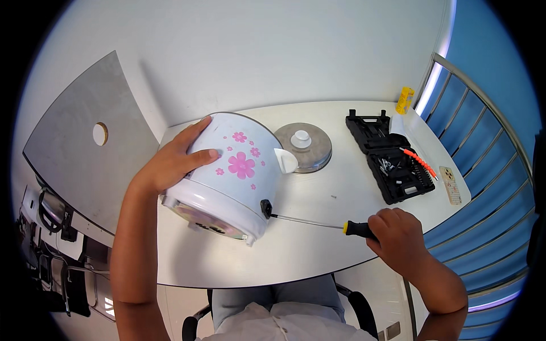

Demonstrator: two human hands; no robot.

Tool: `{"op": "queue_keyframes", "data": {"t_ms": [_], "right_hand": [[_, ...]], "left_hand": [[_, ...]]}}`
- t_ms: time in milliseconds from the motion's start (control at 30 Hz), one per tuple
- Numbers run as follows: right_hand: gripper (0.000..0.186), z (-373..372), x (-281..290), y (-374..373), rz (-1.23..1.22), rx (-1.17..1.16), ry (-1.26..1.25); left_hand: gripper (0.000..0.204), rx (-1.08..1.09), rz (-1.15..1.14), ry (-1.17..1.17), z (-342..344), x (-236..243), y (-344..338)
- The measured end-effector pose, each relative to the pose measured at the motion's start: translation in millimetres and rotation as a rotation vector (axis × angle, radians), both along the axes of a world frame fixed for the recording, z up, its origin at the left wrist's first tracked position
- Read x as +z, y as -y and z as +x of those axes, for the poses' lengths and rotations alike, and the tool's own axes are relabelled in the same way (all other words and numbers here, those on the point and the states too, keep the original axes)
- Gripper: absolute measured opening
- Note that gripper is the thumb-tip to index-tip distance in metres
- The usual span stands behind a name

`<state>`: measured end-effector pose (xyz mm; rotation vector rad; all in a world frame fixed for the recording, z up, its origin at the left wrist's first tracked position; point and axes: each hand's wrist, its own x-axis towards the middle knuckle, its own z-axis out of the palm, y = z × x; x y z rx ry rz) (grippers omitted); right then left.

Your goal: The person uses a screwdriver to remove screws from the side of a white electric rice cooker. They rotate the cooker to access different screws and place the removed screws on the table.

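A white rice cooker (210, 170) with pink flowers lies tilted on the table, its underside partly turned toward me. My left hand (176, 156) rests on its upper left side, thumb and fingers spread over the body. In my right hand (396, 236) is a screwdriver (358, 229) with a black and yellow handle, gripped in closed fingers. Its long shaft points left, and the tip meets the black socket (266, 208) low on the cooker's right side. A white side handle (286, 161) sticks out above that socket.
Behind the cooker lies a metal lid (310, 149) with a white knob. An open black tool case (398, 175) holds bits and an orange flexible shaft (419, 162). A small metal piece (334, 196) lies mid-table. A yellow box (404, 100) stands far right, near a metal railing (489, 105).
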<state>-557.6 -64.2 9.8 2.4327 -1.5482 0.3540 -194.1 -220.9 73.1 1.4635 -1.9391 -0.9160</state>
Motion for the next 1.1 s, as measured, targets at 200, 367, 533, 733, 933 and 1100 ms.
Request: {"op": "queue_keyframes", "data": {"t_ms": [200,367,533,733,933,1100], "right_hand": [[0.036,1.9,4.2,-6.5,0.191,-0.034,0.13],[0.038,-14.7,26.1,6.3,0.7,0.015,0.431],[0.041,-5.4,11.5,-0.9,0.311,0.021,0.234],[0.043,8.1,-5.4,-13.9,-0.143,0.086,0.084],[0.037,-2.8,0.7,-6.3,0.075,-0.009,-0.017],[0.031,-6.4,11.4,-1.0,0.36,-0.053,0.28]], "left_hand": [[0.089,-0.014,-0.009,-0.003,0.8,-2.8,2.8],[0.089,-0.016,0.0,-0.021,6.0,-3.2,1.7],[0.088,-0.005,-0.006,0.002,-1.9,-3.4,1.5],[0.089,-0.003,0.001,-0.043,6.3,-3.9,2.6],[0.088,-0.019,-0.008,-0.038,1.1,-3.9,0.8],[0.089,-0.016,-0.046,0.01,-1.7,-3.9,-0.1]]}}
